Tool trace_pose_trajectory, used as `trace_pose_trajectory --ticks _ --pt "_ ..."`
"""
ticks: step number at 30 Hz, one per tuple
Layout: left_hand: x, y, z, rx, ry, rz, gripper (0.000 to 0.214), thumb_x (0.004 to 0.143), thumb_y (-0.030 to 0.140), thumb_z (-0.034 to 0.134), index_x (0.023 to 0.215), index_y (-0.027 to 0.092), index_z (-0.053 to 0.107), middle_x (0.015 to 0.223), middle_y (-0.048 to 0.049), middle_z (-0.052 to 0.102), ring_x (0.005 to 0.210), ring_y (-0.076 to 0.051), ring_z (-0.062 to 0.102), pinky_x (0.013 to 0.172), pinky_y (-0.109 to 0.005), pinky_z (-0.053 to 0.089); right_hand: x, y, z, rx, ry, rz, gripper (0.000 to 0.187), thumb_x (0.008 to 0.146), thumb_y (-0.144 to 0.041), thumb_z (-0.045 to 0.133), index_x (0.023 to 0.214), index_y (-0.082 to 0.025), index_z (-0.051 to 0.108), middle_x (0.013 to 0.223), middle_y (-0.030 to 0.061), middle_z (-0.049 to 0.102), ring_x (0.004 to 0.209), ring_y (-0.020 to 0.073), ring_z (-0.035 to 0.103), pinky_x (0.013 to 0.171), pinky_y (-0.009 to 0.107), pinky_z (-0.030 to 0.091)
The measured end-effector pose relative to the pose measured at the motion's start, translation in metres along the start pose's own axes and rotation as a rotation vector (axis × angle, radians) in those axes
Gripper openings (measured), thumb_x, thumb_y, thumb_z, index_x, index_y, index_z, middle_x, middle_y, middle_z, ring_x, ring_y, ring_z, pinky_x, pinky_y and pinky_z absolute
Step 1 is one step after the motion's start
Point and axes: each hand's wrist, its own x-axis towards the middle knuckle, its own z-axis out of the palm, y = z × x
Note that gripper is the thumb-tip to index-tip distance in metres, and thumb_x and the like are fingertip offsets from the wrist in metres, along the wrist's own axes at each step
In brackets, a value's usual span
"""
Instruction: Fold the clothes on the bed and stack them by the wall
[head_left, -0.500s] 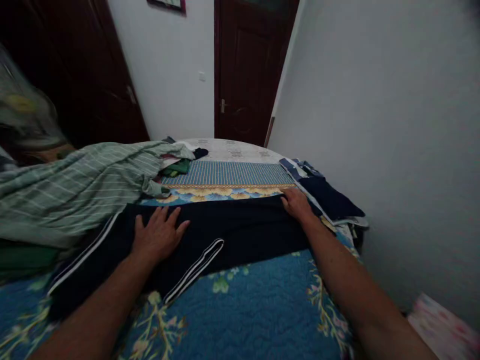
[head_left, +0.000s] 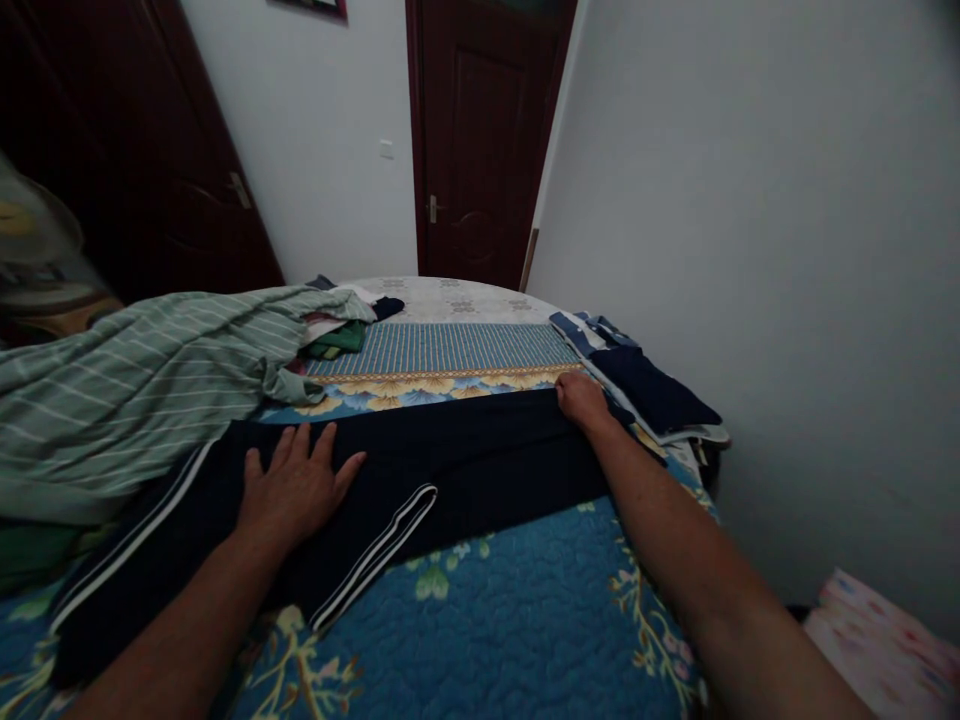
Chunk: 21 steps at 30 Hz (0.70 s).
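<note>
A dark navy garment (head_left: 480, 450) with white-striped edges lies stretched across the blue quilted bedspread (head_left: 510, 620). My left hand (head_left: 292, 490) rests flat on its left part, fingers spread and palm down. At the far right end of the garment, my right hand (head_left: 583, 400) is closed on the far edge, its fingers curled and partly hidden. One striped edge forms a narrow loop near the middle, and another runs along the left end beyond my left forearm.
On the left lies a heaped green striped cloth (head_left: 165, 360), against the garment's left end. Folded clothes (head_left: 649, 385) are stacked at the right edge of the bed, near the wall. A pink patterned item (head_left: 877, 630) is at the lower right. A brown door (head_left: 487, 150) stands beyond the bed.
My right hand's fingers have curled in and closed on the garment's edge. My left hand stays spread on the cloth. The whole view has shifted slightly.
</note>
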Motion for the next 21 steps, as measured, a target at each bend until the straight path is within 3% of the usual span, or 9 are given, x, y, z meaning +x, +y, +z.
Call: trace_pose_trajectory --ticks 5,11,14,17,19,21 --pt "0.002 0.000 0.001 -0.027 -0.002 -0.021 0.093 0.102 0.072 0.028 0.171 0.013 0.042 0.179 -0.0251 0.032 0.167 -0.045 0.025 0.129 -0.076 0.017 -0.016 0.026 -0.003 -0.003 -0.016 0.104 0.044 0.104 -0.014 0.045 0.139 -0.018 0.072 0.138 0.0176 0.072 0.128 0.0304 0.066 0.108 0.039 0.049" --pt "0.002 -0.002 -0.001 -0.047 0.022 -0.005 0.094 0.101 0.074 0.028 0.170 0.011 0.044 0.177 -0.0273 0.035 0.165 -0.048 0.027 0.127 -0.078 0.019 -0.036 0.043 -0.016 -0.040 0.030 0.214 0.043 0.102 -0.014 0.048 0.135 -0.012 0.075 0.130 0.0250 0.072 0.123 0.0364 0.068 0.103 0.045 0.053" --pt "0.001 -0.004 -0.005 -0.067 0.101 0.059 0.088 0.102 0.070 0.035 0.167 0.013 0.050 0.173 -0.0259 0.043 0.164 -0.050 0.028 0.126 -0.082 0.016 -0.043 0.033 -0.018 0.020 0.087 0.098 0.039 0.103 -0.022 0.056 0.135 -0.012 0.076 0.132 0.0221 0.073 0.126 0.0335 0.066 0.110 0.043 0.050" --pt "0.001 -0.002 -0.007 -0.084 0.231 0.276 0.070 0.104 0.052 0.041 0.164 0.019 0.055 0.173 -0.0183 0.047 0.166 -0.046 0.027 0.131 -0.076 0.017 -0.051 0.018 -0.015 0.119 0.078 -0.153 0.036 0.105 -0.026 0.059 0.133 -0.015 0.078 0.135 0.0152 0.075 0.128 0.0264 0.065 0.117 0.036 0.045" --pt "0.002 0.000 -0.004 -0.118 0.236 0.435 0.062 0.104 0.039 0.040 0.160 0.023 0.060 0.171 -0.0131 0.051 0.165 -0.041 0.032 0.132 -0.069 0.025 -0.057 0.009 -0.013 0.147 0.021 -0.262 0.034 0.106 -0.026 0.058 0.131 -0.018 0.079 0.134 0.0122 0.075 0.126 0.0241 0.066 0.115 0.033 0.045" --pt "0.003 0.002 0.000 -0.165 0.178 0.528 0.060 0.105 0.033 0.037 0.157 0.026 0.064 0.167 -0.0112 0.057 0.161 -0.038 0.041 0.130 -0.064 0.035 -0.061 0.004 -0.014 0.119 -0.028 -0.257 0.033 0.107 -0.028 0.057 0.127 -0.019 0.082 0.130 0.0124 0.076 0.121 0.0247 0.067 0.111 0.033 0.047"
